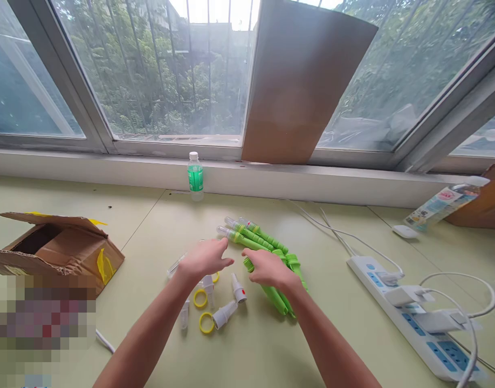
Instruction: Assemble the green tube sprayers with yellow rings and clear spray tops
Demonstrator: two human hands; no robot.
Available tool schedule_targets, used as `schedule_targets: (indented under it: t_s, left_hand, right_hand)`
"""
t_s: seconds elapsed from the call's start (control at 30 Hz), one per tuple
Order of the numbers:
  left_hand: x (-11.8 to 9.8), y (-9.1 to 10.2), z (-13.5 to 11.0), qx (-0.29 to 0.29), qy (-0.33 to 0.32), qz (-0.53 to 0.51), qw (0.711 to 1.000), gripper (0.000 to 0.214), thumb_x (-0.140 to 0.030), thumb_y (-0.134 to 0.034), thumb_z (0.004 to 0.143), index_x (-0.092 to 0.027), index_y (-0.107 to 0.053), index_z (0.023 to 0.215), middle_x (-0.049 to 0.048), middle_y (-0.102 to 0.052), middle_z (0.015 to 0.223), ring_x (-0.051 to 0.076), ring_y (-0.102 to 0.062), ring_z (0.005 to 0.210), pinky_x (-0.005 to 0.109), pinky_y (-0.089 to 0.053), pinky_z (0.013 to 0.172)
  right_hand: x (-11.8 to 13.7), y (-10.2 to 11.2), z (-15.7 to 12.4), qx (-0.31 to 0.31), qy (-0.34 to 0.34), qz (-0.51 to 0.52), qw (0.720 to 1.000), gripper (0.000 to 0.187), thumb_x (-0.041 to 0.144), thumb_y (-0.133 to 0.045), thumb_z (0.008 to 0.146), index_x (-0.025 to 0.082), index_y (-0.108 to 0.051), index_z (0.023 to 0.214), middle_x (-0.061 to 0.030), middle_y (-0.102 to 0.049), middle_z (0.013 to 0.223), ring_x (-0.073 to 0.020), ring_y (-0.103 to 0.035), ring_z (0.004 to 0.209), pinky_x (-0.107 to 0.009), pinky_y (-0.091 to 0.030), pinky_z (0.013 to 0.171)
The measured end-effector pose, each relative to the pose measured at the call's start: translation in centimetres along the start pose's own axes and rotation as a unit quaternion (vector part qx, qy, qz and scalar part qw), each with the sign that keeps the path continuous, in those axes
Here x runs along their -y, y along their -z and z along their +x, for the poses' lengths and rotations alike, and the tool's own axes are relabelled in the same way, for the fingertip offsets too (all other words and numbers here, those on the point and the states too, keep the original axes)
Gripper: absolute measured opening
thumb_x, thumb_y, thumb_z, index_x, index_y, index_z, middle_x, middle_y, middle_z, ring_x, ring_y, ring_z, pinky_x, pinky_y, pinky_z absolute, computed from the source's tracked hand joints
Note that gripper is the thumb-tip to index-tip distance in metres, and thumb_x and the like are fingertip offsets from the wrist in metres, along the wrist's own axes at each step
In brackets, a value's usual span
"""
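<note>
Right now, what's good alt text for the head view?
A person's right hand is over green tubes; the left hand is above white parts and yellow rings on a pale table. A green-labelled bottle stands before the window.

On the pale green table, a box sits left and a bottle stands far. Green tubes, white parts and yellow rings lie in the middle. A power strip lies right.

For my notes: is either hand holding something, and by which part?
Nothing shows in the left hand; whether the right hand grips a green part cannot be told.
</note>
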State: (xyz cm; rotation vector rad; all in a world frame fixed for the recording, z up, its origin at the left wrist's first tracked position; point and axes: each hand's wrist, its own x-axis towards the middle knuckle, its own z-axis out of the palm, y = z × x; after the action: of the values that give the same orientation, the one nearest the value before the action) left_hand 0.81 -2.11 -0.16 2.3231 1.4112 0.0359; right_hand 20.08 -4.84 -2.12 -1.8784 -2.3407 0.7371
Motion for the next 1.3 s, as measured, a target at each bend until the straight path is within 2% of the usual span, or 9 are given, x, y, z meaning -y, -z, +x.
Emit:
schedule_targets:
  t_s: [0.07, 0.17, 0.3, 0.4, 0.57, 0.73, 0.93, 1.17, 1.3]
  left_hand:
    - [-0.2, 0.1, -0.2, -0.002, -0.005, -0.007, 1.000, 0.031, -0.046, -0.051, 0.083, -0.022, -0.059, 0.102, 0.0073, -0.068, 0.088, 0.028, -0.065, 0.083, 0.031, -0.042, 0.060]
    - [-0.7, 0.5, -0.5, -0.007, -0.038, -0.037, 0.999, 0.036, -0.049, -0.054, 0.082, -0.025, -0.058, 0.110, 0.0049, -0.067, 0.092, 0.025, -0.065, 0.084, 0.030, -0.044, 0.062]
    - [-1.6, 1.2, -1.0, -0.031, -0.127, -0.127, 0.983, 0.030, -0.045, -0.056, 0.083, -0.024, -0.058, 0.104, 0.0033, -0.066, 0.089, 0.021, -0.064, 0.080, 0.027, -0.045, 0.062]
    - [-1.9, 1.7, -1.2, -0.050, -0.164, -0.160, 0.972, 0.019, -0.039, -0.050, 0.089, -0.022, -0.058, 0.088, 0.0023, -0.066, 0.085, 0.017, -0.062, 0.076, 0.025, -0.045, 0.061]
    - [-1.7, 2.2, -1.3, -0.070, -0.175, -0.157, 0.969, 0.023, -0.035, -0.049, 0.091, -0.020, -0.056, 0.075, 0.0004, -0.064, 0.075, 0.014, -0.058, 0.065, 0.022, -0.042, 0.056]
    - [-1.2, 2.7, -1.3, -0.107, -0.148, -0.132, 0.974, 0.026, -0.036, -0.052, 0.090, -0.019, -0.052, 0.069, -0.0012, -0.061, 0.068, 0.012, -0.054, 0.060, 0.022, -0.038, 0.053]
    - [-0.6, 2.8, -1.0, -0.206, -0.111, -0.093, 0.968, 0.027, -0.035, -0.056, 0.087, -0.019, -0.050, 0.066, -0.0025, -0.061, 0.065, 0.011, -0.050, 0.056, 0.022, -0.037, 0.052]
    - [-0.6, 2.5, -0.6, -0.235, -0.109, -0.172, 0.950, 0.010, -0.028, -0.054, 0.089, -0.021, -0.061, 0.086, -0.0001, -0.071, 0.078, 0.014, -0.065, 0.070, 0.024, -0.049, 0.066]
    - [-0.6, 2.5, -0.5, -0.264, -0.100, -0.218, 0.934, 0.016, -0.015, -0.051, 0.086, -0.022, -0.058, 0.099, 0.0006, -0.074, 0.085, 0.014, -0.069, 0.078, 0.024, -0.052, 0.070]
  right_hand:
    - [-0.2, 1.2, -0.5, -0.006, 0.030, 0.047, 0.998, 0.055, 0.006, -0.058, 0.068, 0.022, -0.058, 0.121, -0.0059, -0.066, 0.093, -0.0230, -0.060, 0.081, -0.028, -0.039, 0.060]
    - [-0.3, 2.8, -1.1, -0.002, 0.076, 0.141, 0.987, 0.052, 0.016, -0.054, 0.079, 0.028, -0.051, 0.129, 0.0017, -0.058, 0.075, -0.0154, -0.054, 0.065, -0.025, -0.037, 0.055]
    - [-0.1, 3.7, -1.5, 0.015, 0.150, 0.379, 0.913, 0.047, 0.020, -0.059, 0.081, 0.025, -0.052, 0.127, 0.0046, -0.048, 0.066, -0.0117, -0.043, 0.056, -0.023, -0.032, 0.050]
    - [0.0, 3.9, -1.6, 0.012, 0.161, 0.428, 0.889, 0.050, 0.020, -0.063, 0.081, 0.025, -0.051, 0.129, 0.0052, -0.047, 0.066, -0.0099, -0.039, 0.054, -0.022, -0.031, 0.048]
    - [0.2, 4.2, -1.8, -0.026, 0.141, 0.458, 0.877, 0.054, 0.024, -0.065, 0.082, 0.023, -0.048, 0.133, 0.0029, -0.055, 0.073, -0.0093, -0.045, 0.056, -0.021, -0.037, 0.049]
    - [0.3, 4.4, -2.0, -0.102, 0.120, 0.461, 0.874, 0.069, 0.029, -0.065, 0.084, 0.025, -0.032, 0.144, -0.0050, -0.068, 0.097, -0.0154, -0.061, 0.078, -0.027, -0.050, 0.067]
    - [0.6, 3.8, -2.0, -0.169, 0.113, 0.412, 0.888, 0.071, 0.029, -0.065, 0.084, 0.031, -0.028, 0.145, 0.0032, -0.059, 0.076, -0.0159, -0.060, 0.069, -0.029, -0.050, 0.063]
    - [1.2, 3.6, -1.8, -0.209, 0.100, 0.375, 0.897, 0.043, 0.035, -0.075, 0.075, 0.023, -0.044, 0.102, -0.0012, -0.069, 0.085, -0.0168, -0.060, 0.071, -0.029, -0.048, 0.063]
    - [1.2, 3.6, -1.9, -0.222, 0.109, 0.321, 0.914, 0.029, 0.032, -0.072, 0.077, 0.022, -0.052, 0.096, -0.0012, -0.070, 0.086, -0.0176, -0.062, 0.076, -0.028, -0.046, 0.062]
